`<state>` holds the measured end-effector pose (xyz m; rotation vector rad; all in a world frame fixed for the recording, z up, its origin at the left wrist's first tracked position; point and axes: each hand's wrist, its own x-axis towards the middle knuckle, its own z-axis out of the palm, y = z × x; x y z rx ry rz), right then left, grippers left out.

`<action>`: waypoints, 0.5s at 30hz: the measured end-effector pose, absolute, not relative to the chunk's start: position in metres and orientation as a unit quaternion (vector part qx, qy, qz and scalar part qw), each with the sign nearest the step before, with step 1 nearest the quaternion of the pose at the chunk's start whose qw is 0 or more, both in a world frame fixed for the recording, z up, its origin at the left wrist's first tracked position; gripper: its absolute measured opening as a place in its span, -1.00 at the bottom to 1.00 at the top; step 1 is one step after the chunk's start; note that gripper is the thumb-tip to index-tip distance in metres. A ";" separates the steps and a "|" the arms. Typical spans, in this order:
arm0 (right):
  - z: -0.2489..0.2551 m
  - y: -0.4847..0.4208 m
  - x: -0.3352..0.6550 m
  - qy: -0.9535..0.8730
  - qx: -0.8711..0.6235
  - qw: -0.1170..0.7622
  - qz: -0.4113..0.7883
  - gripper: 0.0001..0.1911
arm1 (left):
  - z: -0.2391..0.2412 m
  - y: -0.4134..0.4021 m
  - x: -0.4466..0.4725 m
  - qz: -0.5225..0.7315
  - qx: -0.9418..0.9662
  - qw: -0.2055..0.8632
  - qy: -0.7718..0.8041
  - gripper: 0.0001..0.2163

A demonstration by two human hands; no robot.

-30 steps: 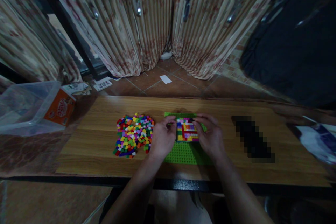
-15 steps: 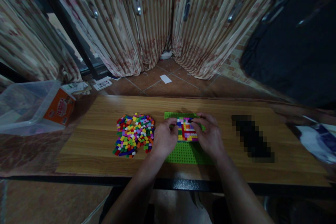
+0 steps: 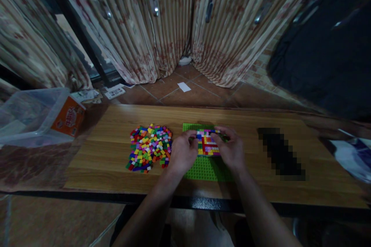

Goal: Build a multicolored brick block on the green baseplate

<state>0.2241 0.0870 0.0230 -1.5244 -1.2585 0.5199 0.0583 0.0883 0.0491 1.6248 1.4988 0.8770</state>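
Note:
A green studded baseplate (image 3: 203, 170) lies on the wooden table (image 3: 116, 166) in front of me. A patch of small coloured bricks (image 3: 207, 144) covers its upper middle. My left hand (image 3: 182, 154) rests at the patch's left edge, fingers curled, thumb and forefinger pinched near the top of the patch. My right hand (image 3: 230, 148) sits at the right edge, fingers curled and pinched toward the patch's top. What either pinch holds is too small to see. A heap of loose coloured bricks (image 3: 149, 147) lies just left of my left hand.
A clear plastic bin (image 3: 23, 119) with an orange box (image 3: 68, 117) stands at the far left. A blurred dark object (image 3: 281, 154) lies on the table's right side, a white-and-blue bag (image 3: 352, 158) beyond it. Curtains (image 3: 162, 31) hang behind, above a tiled floor.
Both hands have drawn closer together over the top of the brick patch. The view has shifted slightly.

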 end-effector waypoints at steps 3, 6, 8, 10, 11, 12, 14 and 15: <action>0.022 0.088 0.224 -0.477 -0.636 0.541 0.276 -0.62 | 0.048 0.088 0.059 0.343 0.637 0.368 0.584 -0.74; 0.022 0.089 0.223 -0.420 -0.629 0.566 0.328 -0.58 | 0.049 0.088 0.059 0.340 0.635 0.369 0.587 -0.74; 0.021 0.089 0.222 -0.397 -0.621 0.580 0.347 -0.58 | 0.050 0.088 0.059 0.336 0.632 0.372 0.591 -0.74; 0.021 0.090 0.221 -0.395 -0.618 0.580 0.354 -0.58 | 0.052 0.088 0.059 0.331 0.630 0.374 0.594 -0.74; 0.021 0.090 0.220 -0.400 -0.621 0.573 0.354 -0.57 | 0.052 0.088 0.059 0.330 0.630 0.374 0.596 -0.74; 0.021 0.091 0.220 -0.406 -0.629 0.563 0.351 -0.56 | 0.052 0.087 0.059 0.329 0.630 0.373 0.596 -0.74; 0.021 0.091 0.218 -0.412 -0.647 0.544 0.339 -0.54 | 0.052 0.087 0.059 0.327 0.633 0.370 0.596 -0.73; 0.022 0.091 0.218 -0.414 -0.655 0.537 0.333 -0.53 | 0.052 0.087 0.059 0.327 0.634 0.368 0.596 -0.73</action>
